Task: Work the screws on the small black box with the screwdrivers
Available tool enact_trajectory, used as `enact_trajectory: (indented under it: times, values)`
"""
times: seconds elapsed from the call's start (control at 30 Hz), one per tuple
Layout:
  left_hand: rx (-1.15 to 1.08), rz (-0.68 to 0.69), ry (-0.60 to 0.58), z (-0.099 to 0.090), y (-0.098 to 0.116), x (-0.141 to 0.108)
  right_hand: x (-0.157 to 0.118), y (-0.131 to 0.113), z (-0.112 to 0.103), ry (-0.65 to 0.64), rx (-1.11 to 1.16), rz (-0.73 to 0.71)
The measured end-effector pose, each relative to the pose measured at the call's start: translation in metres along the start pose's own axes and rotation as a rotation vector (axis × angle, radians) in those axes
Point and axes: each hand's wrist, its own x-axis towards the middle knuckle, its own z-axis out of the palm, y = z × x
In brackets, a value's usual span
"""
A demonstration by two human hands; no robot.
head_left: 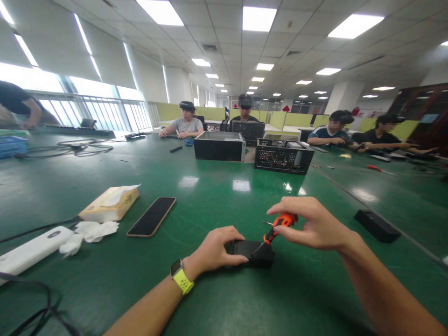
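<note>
A small black box-shaped device (pixel 264 258) lies on the green tabletop in front of me. My left hand (pixel 219 249) grips its left end between thumb and fingers; a watch with a yellow-green band is on that wrist. My right hand (pixel 311 224) is closed around an orange and black screwdriver (pixel 269 236), held tilted. The screwdriver's shaft slants down to the left, and its tip meets the top of the black device. A second thin metal shaft (pixel 268 223) shows just left of the handle; what it belongs to is unclear.
Left of my hands lie a phone (pixel 152 217), a tissue pack (pixel 110 205), crumpled tissues (pixel 93 230) and a white power strip (pixel 35 249). A black block (pixel 376 226) sits at right. Two computer cases (pixel 219 148) stand farther back. Several people sit around the table.
</note>
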Motion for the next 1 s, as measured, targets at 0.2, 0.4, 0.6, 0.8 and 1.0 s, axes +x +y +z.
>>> enact_trajectory:
  times: [0.2, 0.4, 0.6, 0.8, 1.0]
  values:
    - [0.002, 0.001, -0.004, -0.0004, 0.0002, 0.0002, -0.0012, -0.0003, -0.0023, -0.047, 0.013, 0.023]
    - [0.004, 0.000, -0.006, -0.0007, 0.0000, -0.0001, -0.0002, -0.0002, -0.0028, -0.030, 0.048, 0.007]
    - [-0.001, 0.003, -0.001, -0.0010, 0.0013, 0.0007, -0.0007, -0.0005, -0.0029, -0.008, 0.054, 0.008]
    - [0.003, -0.001, -0.008, -0.0008, 0.0012, 0.0004, -0.0004, -0.0001, -0.0030, -0.011, 0.074, 0.022]
    - [0.015, -0.001, -0.006, -0.0003, -0.0002, 0.0004, -0.0014, 0.0028, -0.0050, -0.023, 0.099, 0.028]
